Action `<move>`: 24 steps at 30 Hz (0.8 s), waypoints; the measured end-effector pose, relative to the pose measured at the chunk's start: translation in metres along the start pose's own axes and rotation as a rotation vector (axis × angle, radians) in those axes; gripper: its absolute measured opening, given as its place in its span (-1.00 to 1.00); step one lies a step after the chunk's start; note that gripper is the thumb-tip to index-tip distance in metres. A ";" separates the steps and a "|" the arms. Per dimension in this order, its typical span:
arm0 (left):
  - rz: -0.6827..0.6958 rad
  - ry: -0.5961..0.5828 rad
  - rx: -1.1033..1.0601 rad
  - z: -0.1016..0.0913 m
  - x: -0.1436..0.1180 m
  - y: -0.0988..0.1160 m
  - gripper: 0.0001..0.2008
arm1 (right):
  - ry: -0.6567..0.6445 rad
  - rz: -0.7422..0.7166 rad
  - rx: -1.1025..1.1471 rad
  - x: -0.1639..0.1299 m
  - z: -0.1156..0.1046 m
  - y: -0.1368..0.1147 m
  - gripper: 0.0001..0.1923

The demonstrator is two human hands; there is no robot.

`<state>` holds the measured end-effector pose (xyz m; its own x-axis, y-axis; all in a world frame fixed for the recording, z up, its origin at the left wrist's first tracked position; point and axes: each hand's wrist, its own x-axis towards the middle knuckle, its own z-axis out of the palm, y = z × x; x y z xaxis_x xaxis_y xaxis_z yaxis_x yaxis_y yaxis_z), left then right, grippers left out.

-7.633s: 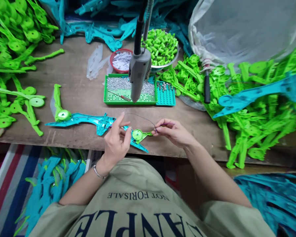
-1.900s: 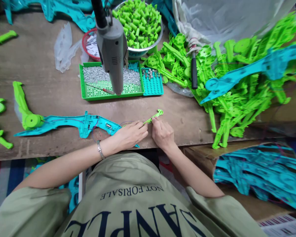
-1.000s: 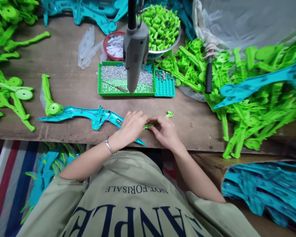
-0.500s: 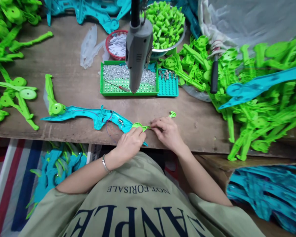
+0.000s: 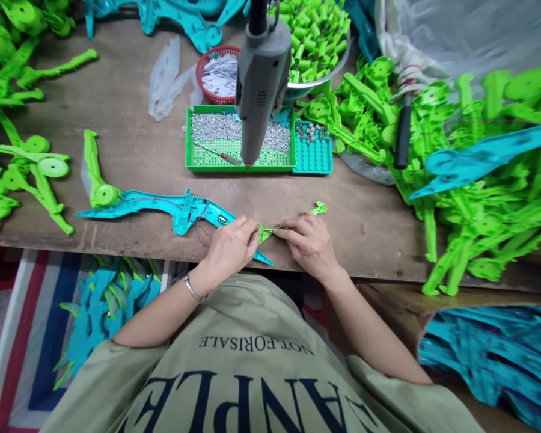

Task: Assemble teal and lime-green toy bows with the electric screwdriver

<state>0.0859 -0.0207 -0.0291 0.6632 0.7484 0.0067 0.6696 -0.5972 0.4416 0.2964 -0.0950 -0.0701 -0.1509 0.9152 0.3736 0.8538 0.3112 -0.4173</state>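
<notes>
A blue plastic toy-bow half [image 5: 162, 206] lies along the table's front edge, a thin wire and small metal parts showing in its open side. Its left end bears a green arm [image 5: 92, 165] with a round hub. At its right end sits another green arm [image 5: 265, 233], hub mostly hidden under my left hand [image 5: 235, 243]. The fingers of that hand are closed and press down at the hub. My right hand [image 5: 309, 240] pinches the same green arm farther right; its tip shows beyond the knuckles. Whether a thin wire is also between the fingertips, I cannot tell.
An electric screwdriver [image 5: 262, 90] hangs over a green tray [image 5: 241, 168] of screws. Beside it stand a blue tray [image 5: 313, 159], a red basket [image 5: 216, 96] and a bowl [image 5: 329, 75] of green pieces. Green arms [image 5: 473, 210] pile up right and left. A box [image 5: 426, 328] holds blue parts.
My left hand has shifted up the blue part and now covers most of the green hub that was showing. My right hand keeps its pinch. The view has shifted slightly.
</notes>
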 end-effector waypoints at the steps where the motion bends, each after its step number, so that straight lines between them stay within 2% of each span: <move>1: -0.018 -0.008 0.000 0.000 0.001 0.001 -0.79 | -0.002 0.011 0.020 0.000 0.000 0.000 -0.70; 5: -0.042 -0.031 -0.010 0.000 0.004 0.004 -0.80 | -0.005 0.043 0.074 0.000 0.001 0.002 -0.69; 12: -0.016 -0.066 -0.072 -0.001 0.006 0.001 -0.83 | -0.006 0.006 0.086 -0.002 0.003 0.003 -0.66; 19: -0.177 -0.092 0.040 0.002 0.010 0.013 -0.80 | -0.060 -0.003 -0.029 0.001 -0.003 0.000 -0.64; 24: -0.196 -0.129 0.111 0.002 0.011 0.024 -0.78 | -0.107 0.029 0.002 0.006 -0.009 -0.005 -0.68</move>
<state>0.1096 -0.0272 -0.0205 0.5494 0.8144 -0.1870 0.8174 -0.4775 0.3223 0.2953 -0.0932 -0.0585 -0.1785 0.9460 0.2707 0.8579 0.2843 -0.4280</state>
